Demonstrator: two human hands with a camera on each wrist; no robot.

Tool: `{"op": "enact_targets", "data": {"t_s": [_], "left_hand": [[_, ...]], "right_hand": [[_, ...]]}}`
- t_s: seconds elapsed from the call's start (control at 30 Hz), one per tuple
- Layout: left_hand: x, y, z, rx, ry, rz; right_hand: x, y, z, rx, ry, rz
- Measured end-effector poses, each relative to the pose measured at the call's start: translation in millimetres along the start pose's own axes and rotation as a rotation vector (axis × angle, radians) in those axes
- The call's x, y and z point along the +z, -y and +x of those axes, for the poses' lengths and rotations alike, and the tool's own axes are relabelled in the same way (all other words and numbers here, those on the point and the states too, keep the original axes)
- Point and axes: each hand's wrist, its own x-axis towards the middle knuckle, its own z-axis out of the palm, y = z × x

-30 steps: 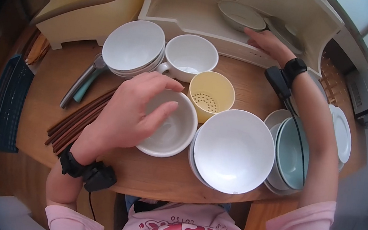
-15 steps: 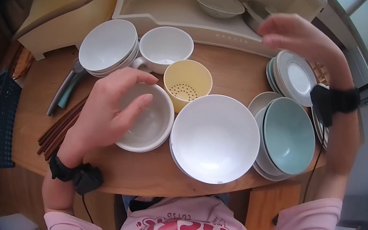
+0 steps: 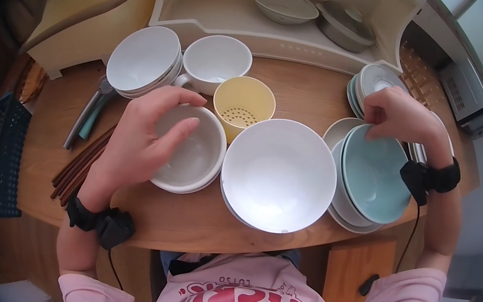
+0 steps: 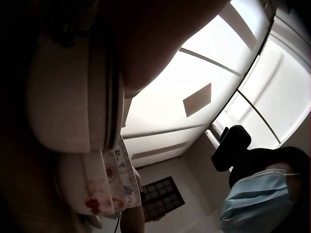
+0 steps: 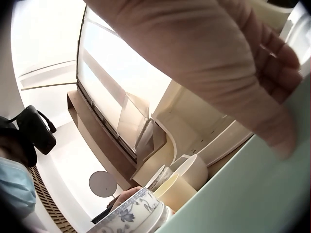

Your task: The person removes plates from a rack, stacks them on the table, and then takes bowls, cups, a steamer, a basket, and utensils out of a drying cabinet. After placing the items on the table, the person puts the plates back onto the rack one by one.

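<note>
In the head view, my left hand (image 3: 140, 136) rests over the left rim of a cream bowl (image 3: 196, 163), fingers loosely bent and thumb over its inside. My right hand (image 3: 400, 115) pinches the far rim of a teal bowl (image 3: 378, 178), thumb inside and curled fingers beyond the rim. The right wrist view shows that thumb against the teal bowl (image 5: 233, 194). The teal bowl leans in a stack with pale dishes (image 3: 343, 200) at its left. A large white bowl (image 3: 278, 175) stands between the cream and teal bowls.
Behind stand a yellow cup with a perforated base (image 3: 245, 98), a white mug (image 3: 220, 60) and stacked white bowls (image 3: 142, 61). Chopsticks (image 3: 78, 176) lie at left. A cream rack (image 3: 224, 17) at the back holds a shallow bowl (image 3: 285, 6) and a lidded pan (image 3: 344, 26).
My right hand has come from the rack at the back, down and towards me, to the teal bowl's rim. The left hand has stayed at the cream bowl. The head view has shifted.
</note>
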Motion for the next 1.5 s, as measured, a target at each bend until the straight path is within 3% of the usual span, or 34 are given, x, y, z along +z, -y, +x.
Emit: {"op": "enact_targets", "data": {"t_s": [0.63,0.93,1.23,1.3,1.43,1.5], "left_hand": [[0,-1,-1,-0.020,0.017,-0.012],[0,1,0,0.031,-0.017,0.011],[-2,0,-1,-0.011,0.018,0.000],[-2,0,-1,-0.017,0.023,0.000],[-2,0,-1,-0.028,0.026,0.006],[-1,1,0,-0.010,0.007,0.007]], "right_hand": [[2,1,-15,-0.012,-0.098,-0.043],[-5,-3,-21,-0.046,-0.172,0.073],[-7,-28,-26,-0.117,-0.131,0.281],[-8,-34,-29,-0.142,-0.151,0.525],[-21,-43,-31,-0.143,-0.198,0.647],[-29,-56,-28,-0.235,-0.269,0.659]]}}
